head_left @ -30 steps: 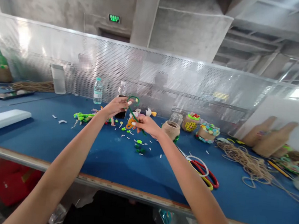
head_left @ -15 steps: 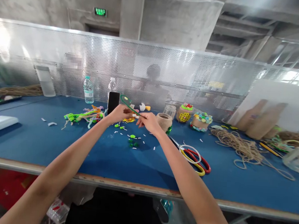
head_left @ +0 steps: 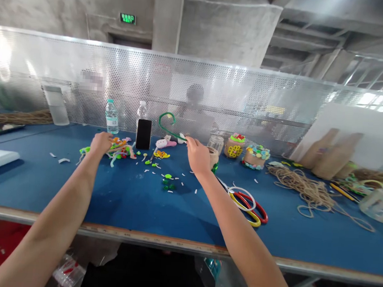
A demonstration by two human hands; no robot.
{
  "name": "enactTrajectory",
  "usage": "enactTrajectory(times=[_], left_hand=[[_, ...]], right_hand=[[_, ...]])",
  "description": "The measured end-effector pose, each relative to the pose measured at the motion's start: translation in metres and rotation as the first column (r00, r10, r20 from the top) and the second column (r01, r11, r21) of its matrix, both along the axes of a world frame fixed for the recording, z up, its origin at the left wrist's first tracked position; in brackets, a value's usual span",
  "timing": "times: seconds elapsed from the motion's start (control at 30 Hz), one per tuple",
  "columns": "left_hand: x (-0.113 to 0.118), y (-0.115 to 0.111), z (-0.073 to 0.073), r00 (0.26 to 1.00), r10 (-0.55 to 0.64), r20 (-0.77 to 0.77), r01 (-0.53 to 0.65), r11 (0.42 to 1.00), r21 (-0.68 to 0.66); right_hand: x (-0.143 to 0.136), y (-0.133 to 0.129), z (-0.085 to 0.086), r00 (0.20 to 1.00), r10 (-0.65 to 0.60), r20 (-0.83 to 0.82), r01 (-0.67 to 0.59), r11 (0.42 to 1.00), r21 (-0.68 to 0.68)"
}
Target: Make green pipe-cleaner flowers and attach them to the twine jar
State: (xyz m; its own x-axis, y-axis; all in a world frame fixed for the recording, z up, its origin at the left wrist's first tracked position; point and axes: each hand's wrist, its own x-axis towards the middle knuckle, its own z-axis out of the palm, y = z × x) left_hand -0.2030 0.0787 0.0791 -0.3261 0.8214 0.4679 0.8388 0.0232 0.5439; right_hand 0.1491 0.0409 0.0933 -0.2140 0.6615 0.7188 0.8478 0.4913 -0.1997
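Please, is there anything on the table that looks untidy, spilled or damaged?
Only untidiness stands out: small white and green scraps lie scattered on the middle of the blue table, and the twine on the right sprawls in a loose tangle. I see no spilled liquid or clear damage.

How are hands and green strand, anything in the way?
Right hand holds green strand, end curled. Left hand at colourful pile, grip hidden. Black phone upright between the hands; possible obstacle.

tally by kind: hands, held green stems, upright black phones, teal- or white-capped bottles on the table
Left hand and right hand: 2
Held green stem: 1
Upright black phone: 1
Teal-capped bottle and white-capped bottle: 2
Total: 6
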Motion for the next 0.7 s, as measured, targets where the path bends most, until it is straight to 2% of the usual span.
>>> enactTrajectory(times=[0.1,0.17,0.4,0.57,0.7], left_hand=[[-0.003,0.004,0.0,0.993,0.113,-0.034,-0.115,0.991,-0.067],[-0.001,0.005,0.003,0.986,0.158,-0.055,-0.161,0.985,-0.062],[0.019,-0.003,0.008,0.963,0.263,-0.057,-0.25,0.954,0.166],[0.017,-0.006,0.005,0.984,0.179,0.021,-0.18,0.972,0.151],[0.033,-0.006,0.017,0.995,0.004,0.095,-0.027,0.97,0.243]], right_hand=[[0.001,0.002,-0.003,0.996,-0.046,0.079,0.043,0.998,0.041],[0.001,0.002,-0.003,0.99,-0.068,0.123,0.06,0.996,0.07],[-0.002,-0.002,-0.004,0.962,-0.083,0.26,0.049,0.99,0.134],[-0.002,-0.003,-0.004,0.949,-0.101,0.298,0.061,0.988,0.143],[-0.001,-0.005,-0.003,0.938,-0.101,0.33,0.057,0.988,0.142]])
